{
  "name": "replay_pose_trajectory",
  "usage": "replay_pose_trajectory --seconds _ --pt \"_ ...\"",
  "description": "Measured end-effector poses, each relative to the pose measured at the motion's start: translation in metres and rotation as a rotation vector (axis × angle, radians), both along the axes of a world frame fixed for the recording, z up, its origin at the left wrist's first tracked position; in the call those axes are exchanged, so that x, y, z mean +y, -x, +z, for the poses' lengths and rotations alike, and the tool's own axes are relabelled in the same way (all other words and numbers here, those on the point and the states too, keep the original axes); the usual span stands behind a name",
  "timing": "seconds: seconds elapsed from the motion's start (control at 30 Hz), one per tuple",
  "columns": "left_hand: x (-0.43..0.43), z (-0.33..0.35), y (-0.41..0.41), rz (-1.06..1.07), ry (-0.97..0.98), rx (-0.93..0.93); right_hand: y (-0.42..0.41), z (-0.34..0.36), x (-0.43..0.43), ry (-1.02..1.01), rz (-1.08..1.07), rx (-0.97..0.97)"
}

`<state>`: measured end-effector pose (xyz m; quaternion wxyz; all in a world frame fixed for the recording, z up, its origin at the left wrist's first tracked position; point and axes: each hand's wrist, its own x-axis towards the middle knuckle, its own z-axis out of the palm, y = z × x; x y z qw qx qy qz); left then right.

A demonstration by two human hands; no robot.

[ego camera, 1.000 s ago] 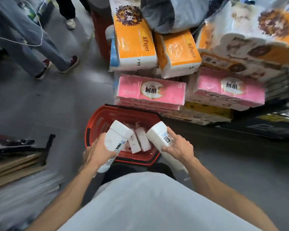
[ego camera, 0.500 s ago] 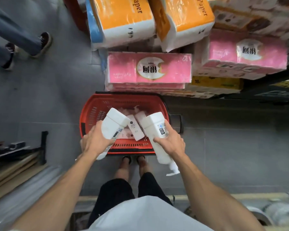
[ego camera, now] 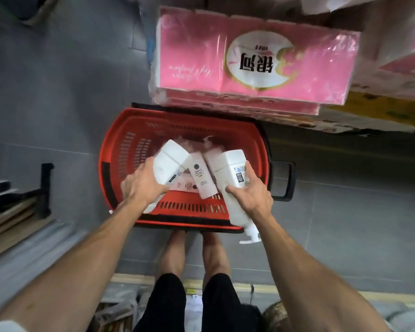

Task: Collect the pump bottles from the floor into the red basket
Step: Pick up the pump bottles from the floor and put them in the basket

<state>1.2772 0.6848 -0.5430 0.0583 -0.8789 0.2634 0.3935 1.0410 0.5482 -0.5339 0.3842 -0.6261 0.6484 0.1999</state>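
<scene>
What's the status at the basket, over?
Left hand grips left bottle, right hand grips right bottle, both over red basket. Other bottles lying inside. Right bottle's pump end overhangs near rim.

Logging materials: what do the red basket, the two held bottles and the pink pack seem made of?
The red basket: rigid moulded plastic, fairly matte, with slotted walls. The left bottle in the left hand and the right bottle in the right hand: opaque white plastic, slight sheen. The pink pack: thin glossy film, probably plastic, given wrinkles and glare.
</scene>
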Motion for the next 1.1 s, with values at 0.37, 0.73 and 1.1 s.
replay_pose_trajectory --seconds 0.37,0.73,1.1 --pt "-0.004 -0.118 -0.023 -0.103 -0.040 -0.007 -0.020 -0.122 -0.019 -0.021 -0.043 0.014" --pt "-0.010 -0.196 -0.033 -0.103 0.009 -0.060 -0.017 -0.193 -0.023 0.050 -0.050 -0.040" --pt "-0.007 -0.240 -0.047 -0.026 -0.022 0.008 -0.016 -0.242 -0.006 0.055 -0.112 -0.102"
